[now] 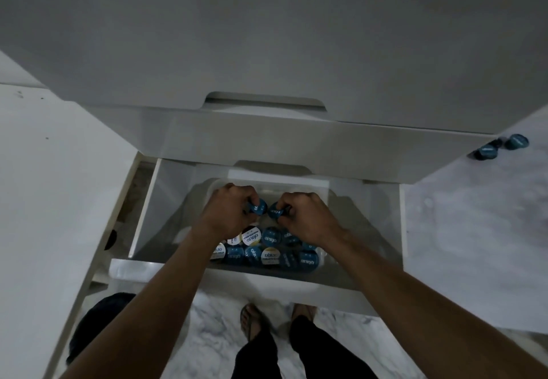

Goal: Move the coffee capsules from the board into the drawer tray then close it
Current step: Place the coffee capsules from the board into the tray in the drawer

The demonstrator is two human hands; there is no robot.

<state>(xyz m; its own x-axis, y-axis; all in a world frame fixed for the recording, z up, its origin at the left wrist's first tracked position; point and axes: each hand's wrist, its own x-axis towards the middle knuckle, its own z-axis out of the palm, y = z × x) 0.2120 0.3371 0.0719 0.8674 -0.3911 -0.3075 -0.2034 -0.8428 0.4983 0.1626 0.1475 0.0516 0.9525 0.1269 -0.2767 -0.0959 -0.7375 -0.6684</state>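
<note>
**Capsules going into the drawer tray**

Capsules are small, light and rigid, with a thin foil lid that may dent; I judge the rim the best place to hold. The left hand (pixel 229 209) pinches a blue capsule (pixel 257 209), and the right hand (pixel 305 215) pinches another capsule (pixel 275 212), both above the clear tray (pixel 321 193) in the open drawer (pixel 148 200). More stored capsules (pixel 267 252) lie at 6 o'clock of the hands. Three loose capsules (pixel 501 146) wait at 2 o'clock.

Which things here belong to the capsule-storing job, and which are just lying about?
Belong to the job:
left hand and right hand, each gripping a blue capsule
capsules in the tray
open drawer
loose capsules on the surface at right

Just lying about:
sandals
dark object at lower left
</note>
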